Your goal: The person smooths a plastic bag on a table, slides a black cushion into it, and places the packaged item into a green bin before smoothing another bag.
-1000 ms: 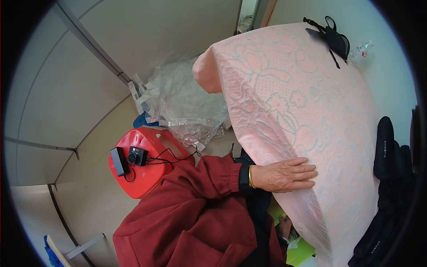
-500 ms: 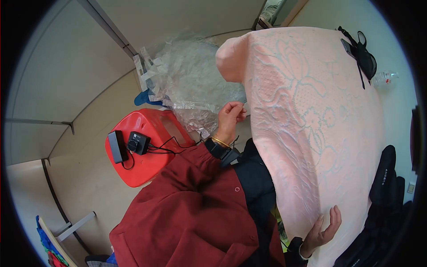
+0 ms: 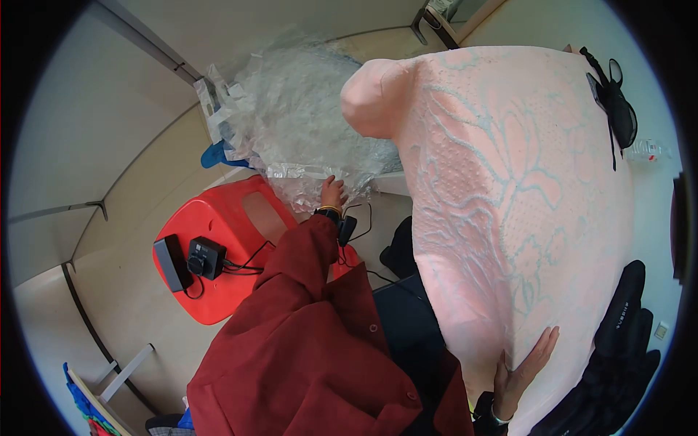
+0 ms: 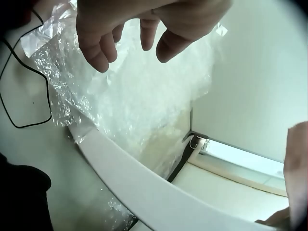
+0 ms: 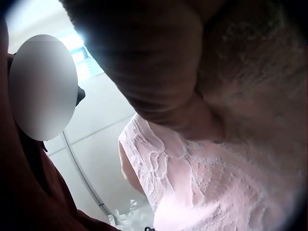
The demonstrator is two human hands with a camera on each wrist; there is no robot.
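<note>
My left hand [image 3: 333, 192] reaches out past the red stool [image 3: 251, 200], at the near edge of a heap of clear crinkled plastic [image 3: 305, 109]. In the left wrist view its fingers [image 4: 98, 57] hang apart and loosely bent in front of the plastic, holding nothing. A pink cover [image 3: 472, 240] with a raised floral pattern drapes over a large broad shape, one rounded corner jutting out at the far left. My right hand [image 3: 525, 372] rests on its near part, fingers extended. Close up, the right wrist view shows that hand [image 5: 149, 67] dark against the cover.
On the stool are a black camera [image 3: 206, 258] and a black box [image 3: 172, 261] with cables. A black strapped pouch [image 3: 618, 120] and a clear bottle [image 3: 646, 150] lie at the cover's far right. Black padded pieces [image 3: 618, 320] line the right side. A blue item [image 3: 217, 154] pokes from under the plastic.
My left hand has lifted off the cover and swung left to the plastic. The right hand has come up from below the cover's near edge onto its top. The view has shifted.
</note>
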